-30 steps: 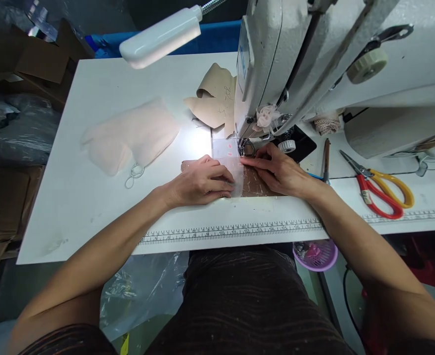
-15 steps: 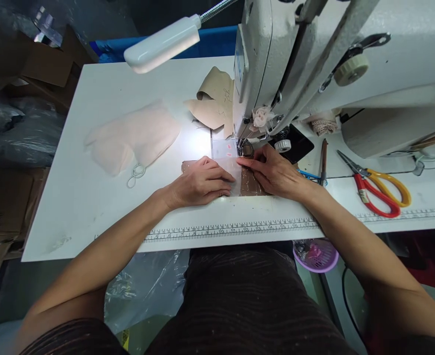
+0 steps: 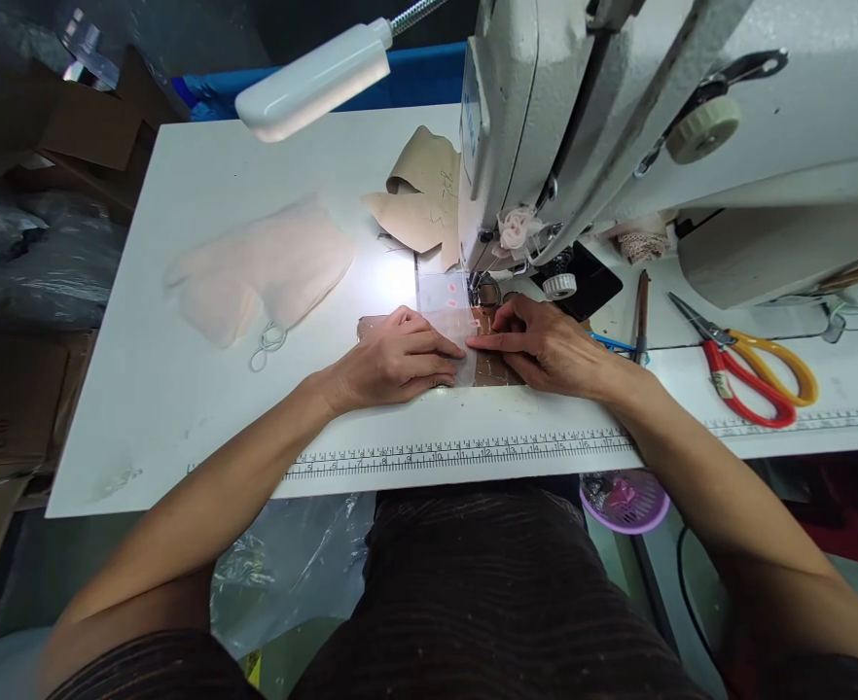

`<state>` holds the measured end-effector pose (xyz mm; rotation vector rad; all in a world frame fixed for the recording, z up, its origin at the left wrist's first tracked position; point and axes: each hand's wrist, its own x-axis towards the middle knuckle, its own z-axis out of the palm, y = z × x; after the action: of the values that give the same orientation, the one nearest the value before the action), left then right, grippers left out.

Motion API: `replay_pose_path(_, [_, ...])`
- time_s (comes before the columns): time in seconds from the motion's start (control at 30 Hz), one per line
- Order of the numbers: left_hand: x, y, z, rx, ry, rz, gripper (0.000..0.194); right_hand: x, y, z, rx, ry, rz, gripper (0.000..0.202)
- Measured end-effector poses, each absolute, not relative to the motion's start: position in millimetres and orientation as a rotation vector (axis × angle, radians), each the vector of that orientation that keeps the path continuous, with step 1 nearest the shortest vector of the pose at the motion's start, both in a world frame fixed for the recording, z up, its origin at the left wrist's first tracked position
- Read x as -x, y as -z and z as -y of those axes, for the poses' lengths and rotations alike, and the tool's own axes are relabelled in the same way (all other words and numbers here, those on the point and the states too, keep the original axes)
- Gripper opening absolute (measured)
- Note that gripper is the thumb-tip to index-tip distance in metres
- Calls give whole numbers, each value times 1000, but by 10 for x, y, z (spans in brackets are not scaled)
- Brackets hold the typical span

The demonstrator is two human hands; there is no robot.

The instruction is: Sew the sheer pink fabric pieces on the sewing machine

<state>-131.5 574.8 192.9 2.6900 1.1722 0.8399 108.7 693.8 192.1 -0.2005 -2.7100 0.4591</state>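
Note:
A strip of sheer whitish fabric [image 3: 461, 371] runs toward the presser foot [image 3: 477, 290] of the sewing machine [image 3: 502, 126]. It lies over a brown plate [image 3: 500, 364] on the table. My left hand [image 3: 404, 360] rests flat on the fabric's left side, fingers stretched toward the right. From the other side my right hand [image 3: 542, 345] lies over the brown plate, its index finger extended and touching the strip's right edge. The right thumb is set apart from that finger; the other fingers are bent and partly hidden.
Pale pink fabric [image 3: 261, 262] with a loop of cord lies left on the table [image 3: 144, 418]. Tan pattern pieces [image 3: 421, 185] sit behind the needle area. Scissors [image 3: 754, 365] with red and yellow handles lie at right. A lamp [image 3: 316, 83] hangs above, and a printed ruler [image 3: 436, 455] lines the front edge.
My right index fingertip has shifted slightly toward me along the fabric edge, away from the presser foot. The left hand stays almost where it was.

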Motion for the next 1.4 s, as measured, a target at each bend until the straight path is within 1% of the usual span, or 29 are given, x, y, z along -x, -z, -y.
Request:
replay_pose_path(0.13, [1314, -1976, -5736, -2636, -868, -1151, 7, -1083, -1905, -6938, 225, -442, 2740, 34])
replay_pose_path(0.2, [1323, -1998, -5753, -2581, -961, -1177, 11, -1087, -1903, -6936, 243, -438, 2746, 34])
replay_pose_path(0.27, [1340, -2008, -5804, -2527, -1083, -1295, 16, -1091, -1902, -6932, 250, -449, 2739, 34])
replay_pose_path(0.33, [1358, -2002, -5886, -2522, -1118, -1452, 17, -1094, -1900, -6926, 249, -472, 2725, 33])
replay_pose_path(0.4, [1366, -1983, -5976, -2602, -1024, -1538, 19, -1094, -1894, -6921, 246, -480, 2712, 33])
replay_pose_path(0.57, [1328, -1938, -6114, -2868, -647, -1543, 28, -1091, -1866, -6914, 252, -454, 2709, 33])
replay_pose_path(0.77, [1282, -1972, -6163, -2888, -333, -1648, 38, -1084, -1850, -6911, 342, -474, 2699, 35])
replay_pose_path(1.17, [1313, -1970, -6066, -2687, -464, -1669, 45, -1056, -1871, -6879, 376, -456, 2678, 33])
replay_pose_path(1.4, [1311, -1955, -6071, -2689, -522, -1639, 42, -1047, -1899, -6871, 361, -461, 2659, 34])
